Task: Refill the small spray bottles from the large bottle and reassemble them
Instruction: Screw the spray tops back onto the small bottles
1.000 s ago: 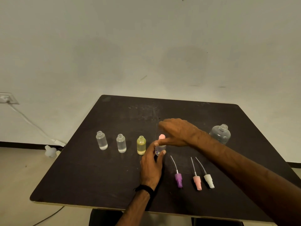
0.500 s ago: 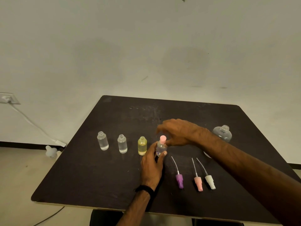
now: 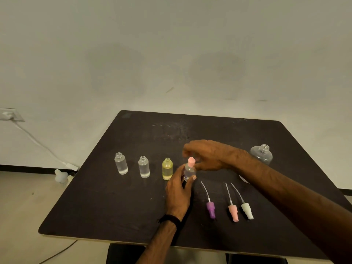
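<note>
The left hand (image 3: 179,193) grips the small, light, probably slippery clear plastic spray bottle (image 3: 189,171); the right hand (image 3: 207,155) apparently pinches its pink cap (image 3: 191,161).

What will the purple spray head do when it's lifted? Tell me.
The purple spray head is probably very light, being small plastic. Its thin dip tube curves slightly, so it will likely flex and wobble. Lying on its side on the table, it might roll if nudged.

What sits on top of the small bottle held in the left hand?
A pink spray cap sits on the small bottle, which the left hand grips. The right hand is at the cap. Its dip tube and whether it is fully seated cannot be seen.
</note>
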The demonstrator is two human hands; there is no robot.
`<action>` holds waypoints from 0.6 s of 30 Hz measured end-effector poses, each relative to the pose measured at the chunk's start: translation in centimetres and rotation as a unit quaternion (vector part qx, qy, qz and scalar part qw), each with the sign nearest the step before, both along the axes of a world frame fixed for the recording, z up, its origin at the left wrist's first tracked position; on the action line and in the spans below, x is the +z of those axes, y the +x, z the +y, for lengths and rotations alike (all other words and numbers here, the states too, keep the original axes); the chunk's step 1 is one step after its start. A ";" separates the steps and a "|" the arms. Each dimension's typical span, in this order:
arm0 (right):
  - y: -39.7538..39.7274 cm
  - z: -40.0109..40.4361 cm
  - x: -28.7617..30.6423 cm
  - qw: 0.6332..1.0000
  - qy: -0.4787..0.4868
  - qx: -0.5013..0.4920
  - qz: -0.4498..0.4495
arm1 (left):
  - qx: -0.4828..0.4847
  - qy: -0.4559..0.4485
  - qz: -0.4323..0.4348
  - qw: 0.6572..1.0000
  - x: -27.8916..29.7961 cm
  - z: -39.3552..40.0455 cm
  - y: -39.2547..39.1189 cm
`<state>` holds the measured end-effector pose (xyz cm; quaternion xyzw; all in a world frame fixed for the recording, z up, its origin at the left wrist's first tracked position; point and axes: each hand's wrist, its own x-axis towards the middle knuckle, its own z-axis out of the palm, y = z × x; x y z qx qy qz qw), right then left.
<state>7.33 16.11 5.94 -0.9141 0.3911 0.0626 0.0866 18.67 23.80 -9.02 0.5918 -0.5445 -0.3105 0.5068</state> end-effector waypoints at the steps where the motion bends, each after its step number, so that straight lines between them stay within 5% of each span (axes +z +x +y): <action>1: 0.1 -0.1 -0.1 1.000 0.010 0.007 0.002 | 0.001 0.000 0.000 1.000 0.1 0.0 0.0; 18: 0.6 0.3 -0.8 0.999 -0.009 -0.036 0.014 | 0.007 0.013 0.009 1.000 0.6 0.4 -0.3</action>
